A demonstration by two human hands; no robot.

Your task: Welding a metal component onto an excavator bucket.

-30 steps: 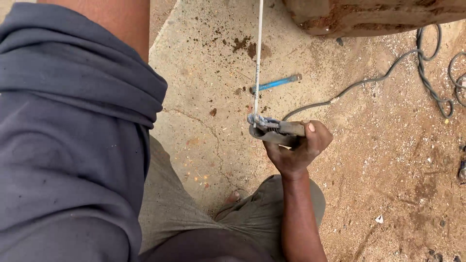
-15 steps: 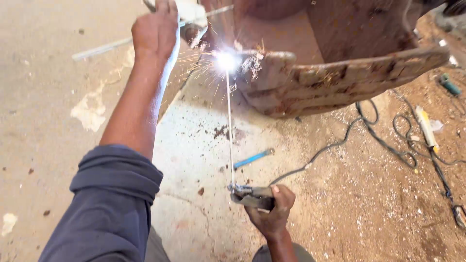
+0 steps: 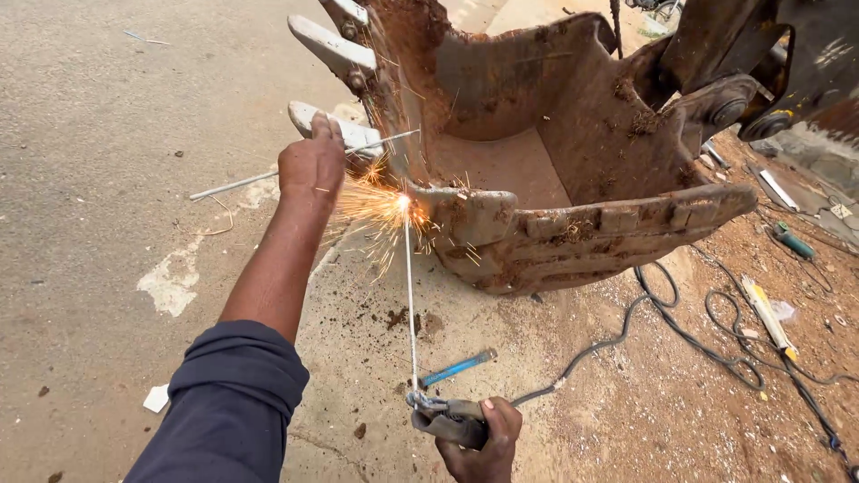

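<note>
One big rusty metal digger bucket (image 3: pixel 573 161) fills the top of the view. It is brown and rough, with dirt stuck on its walls and thick grey teeth (image 3: pixel 335 54) poking out on the left. Its front lip is lumpy and worn. The bucket sits on a hard concrete floor (image 3: pixel 107 179) that is grey and flat, with small cracks and a pale patch. To the right the ground turns into reddish dirt.

Next is the person's left arm in a dark blue sleeve (image 3: pixel 233 402). The left hand (image 3: pixel 311 164) is held up near the bucket's corner, fingers closed around a thin grey rod (image 3: pixel 268 179) that sticks out on both sides of it.

A long black cable (image 3: pixel 680 326) curls over the dirt in loops and runs to the bottom of the view.

The right hand (image 3: pixel 483 440) is low down, curled tight around a grey welding holder (image 3: pixel 447 416). A thin straight welding stick (image 3: pixel 410 304) stands up from the holder. Its top tip touches the bucket's corner, where a bright white spot glows and orange sparks (image 3: pixel 376 210) fly out.

A small blue-handled tool (image 3: pixel 458 368) lies on the concrete just above the right hand. More small tools lie on the dirt at the far right, perhaps a green-handled one, but they are too small to tell.
</note>
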